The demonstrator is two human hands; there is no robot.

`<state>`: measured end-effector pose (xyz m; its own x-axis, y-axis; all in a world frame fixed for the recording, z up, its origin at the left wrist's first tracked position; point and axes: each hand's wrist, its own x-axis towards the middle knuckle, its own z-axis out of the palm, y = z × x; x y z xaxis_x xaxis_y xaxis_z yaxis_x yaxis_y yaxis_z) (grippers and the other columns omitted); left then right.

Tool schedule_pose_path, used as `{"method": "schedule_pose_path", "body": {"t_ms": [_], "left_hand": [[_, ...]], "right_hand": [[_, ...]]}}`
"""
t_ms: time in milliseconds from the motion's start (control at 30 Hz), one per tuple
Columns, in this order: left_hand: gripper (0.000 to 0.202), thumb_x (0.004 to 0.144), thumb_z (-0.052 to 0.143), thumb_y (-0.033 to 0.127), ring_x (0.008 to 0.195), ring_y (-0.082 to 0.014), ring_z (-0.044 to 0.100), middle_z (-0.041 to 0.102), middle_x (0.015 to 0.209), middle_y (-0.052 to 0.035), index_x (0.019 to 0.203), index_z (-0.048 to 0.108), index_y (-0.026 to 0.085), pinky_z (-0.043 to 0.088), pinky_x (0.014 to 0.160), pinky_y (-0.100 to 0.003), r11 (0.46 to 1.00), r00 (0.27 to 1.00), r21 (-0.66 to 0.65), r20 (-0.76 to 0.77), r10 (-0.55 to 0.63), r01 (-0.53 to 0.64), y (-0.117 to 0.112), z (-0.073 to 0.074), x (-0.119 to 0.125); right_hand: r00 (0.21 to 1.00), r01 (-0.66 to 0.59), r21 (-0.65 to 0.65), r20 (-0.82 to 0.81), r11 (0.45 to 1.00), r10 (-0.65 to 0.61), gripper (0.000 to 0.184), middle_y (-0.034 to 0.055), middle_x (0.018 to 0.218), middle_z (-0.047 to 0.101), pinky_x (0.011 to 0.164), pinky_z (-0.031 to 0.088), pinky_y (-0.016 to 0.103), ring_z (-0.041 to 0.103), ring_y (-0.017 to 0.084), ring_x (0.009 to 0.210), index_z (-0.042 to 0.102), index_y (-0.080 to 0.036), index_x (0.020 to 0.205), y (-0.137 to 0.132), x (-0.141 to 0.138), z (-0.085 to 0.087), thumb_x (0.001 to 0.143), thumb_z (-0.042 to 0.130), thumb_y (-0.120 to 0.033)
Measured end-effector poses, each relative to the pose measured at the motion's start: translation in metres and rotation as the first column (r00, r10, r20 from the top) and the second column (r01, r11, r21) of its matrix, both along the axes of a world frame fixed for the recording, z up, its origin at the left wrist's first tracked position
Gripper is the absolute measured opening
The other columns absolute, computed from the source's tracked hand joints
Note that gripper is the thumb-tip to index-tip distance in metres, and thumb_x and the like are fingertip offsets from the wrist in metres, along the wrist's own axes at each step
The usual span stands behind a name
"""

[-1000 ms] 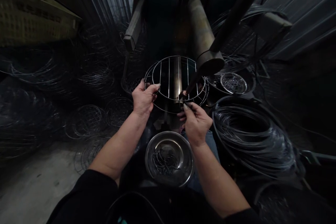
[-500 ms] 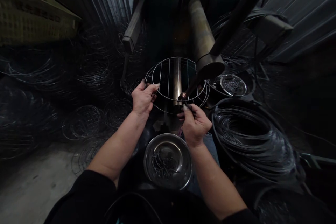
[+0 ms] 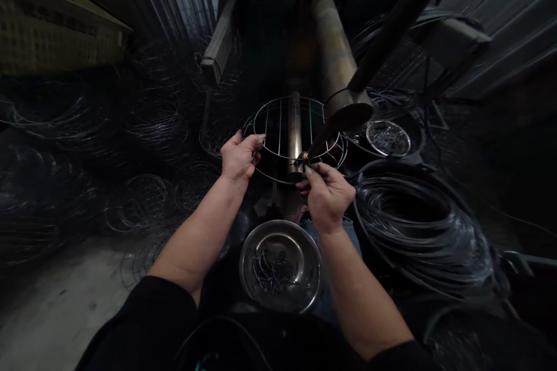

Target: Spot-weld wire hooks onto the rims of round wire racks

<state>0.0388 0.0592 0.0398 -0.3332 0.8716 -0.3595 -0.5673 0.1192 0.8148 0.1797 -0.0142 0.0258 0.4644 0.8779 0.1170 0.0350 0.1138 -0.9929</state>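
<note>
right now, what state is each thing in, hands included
Round wire rack: held up off the floor
Left hand: closed on the rack's left side
Right hand: closed, whatever it pinches unclear
Steel bowl: upright, partly filled with short wire pieces
Wire coil: loosely wound, lying in loops
Small metal dish: holding metal bits

My sleeves (image 3: 145, 310) are black, my jeans (image 3: 351, 236) faded blue, my wire rack (image 3: 279, 127) silvery with parallel bars, the crate (image 3: 56, 32) dull yellow.
</note>
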Motion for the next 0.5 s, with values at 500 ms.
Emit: {"method": "schedule_pose_path", "body": {"t_ms": [500], "left_hand": [[0.042,0.053,0.082,0.025,0.059,-0.0111,0.055,0.064,0.079,-0.0027,0.091,0.064,0.018,0.038,0.048,-0.022,0.977,0.942,-0.031,-0.259,-0.213,0.213,0.042,-0.001,-0.036]], "right_hand": [[0.839,-0.125,-0.527,0.397,0.841,0.373,0.016,0.0043,0.062,0.069,0.052,0.050,0.032,0.063,0.020,0.053,0.071,-0.022,0.070,-0.095,0.128,-0.026,0.057,0.070,-0.032]]}}
